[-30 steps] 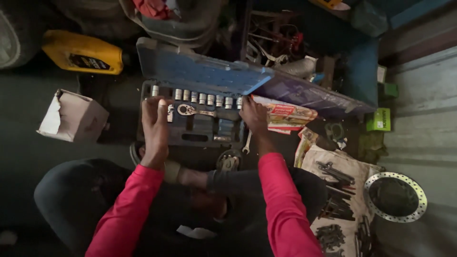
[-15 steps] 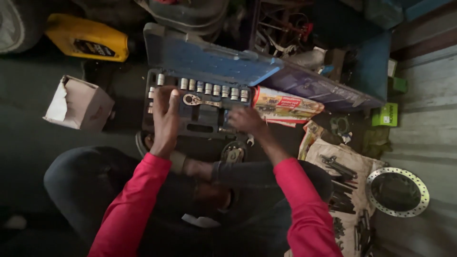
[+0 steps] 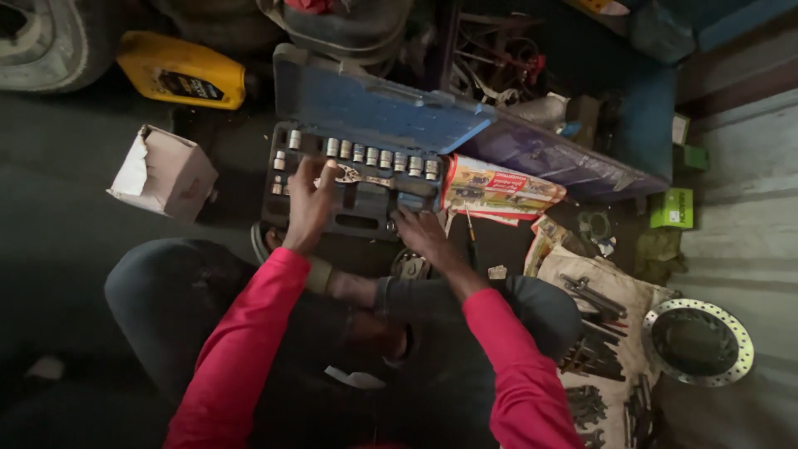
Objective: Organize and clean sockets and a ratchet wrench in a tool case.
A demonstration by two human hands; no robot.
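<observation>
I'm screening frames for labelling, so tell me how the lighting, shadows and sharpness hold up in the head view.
Head view: dim overall, with the floor at left nearly black; the socket set case gets the most light and its chrome sockets glint; the left hand and right hand look soft, not crisp; the brake disc at the right edge is readable but grainy.

Head cam, steep down, close over socket case [image 3: 349, 195].

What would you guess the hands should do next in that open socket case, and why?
Probably close the left hand on the ratchet handle and lift it out. Its fingertips already rest at the handle, just below the row of sockets, while the right hand steadies the tool case at its near edge.
</observation>
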